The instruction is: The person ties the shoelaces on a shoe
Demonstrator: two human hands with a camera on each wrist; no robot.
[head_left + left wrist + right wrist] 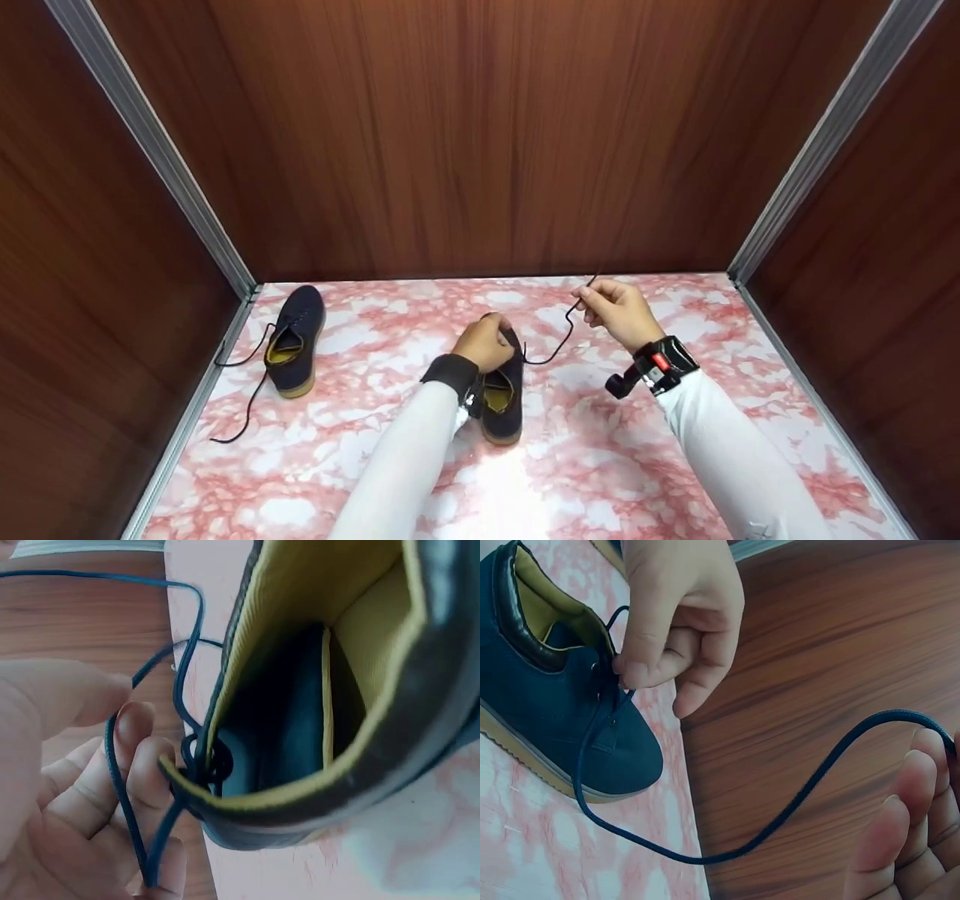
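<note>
A dark navy shoe (504, 423) with a yellow lining stands on the table, its toe pointing away. Over its front part is my left hand (484, 343), thumb and finger pinching a looped lace (124, 799) close to the eyelets. My right hand (619, 309) is raised off to the right, gripping the other length of lace (799, 799) near its end between thumb and fingers. That lace sags in a curve back to the shoe's eyelets (596, 667). The left hand hides much of the shoe's upper in the head view.
Farther left a matching shoe (306, 364) stands upright, its loose laces (250, 412) trailing over the pink-and-white marbled tabletop (360, 352). Brown wood-grain panels (450, 150) enclose the back and both sides, with metal strips (157, 150) at the corners.
</note>
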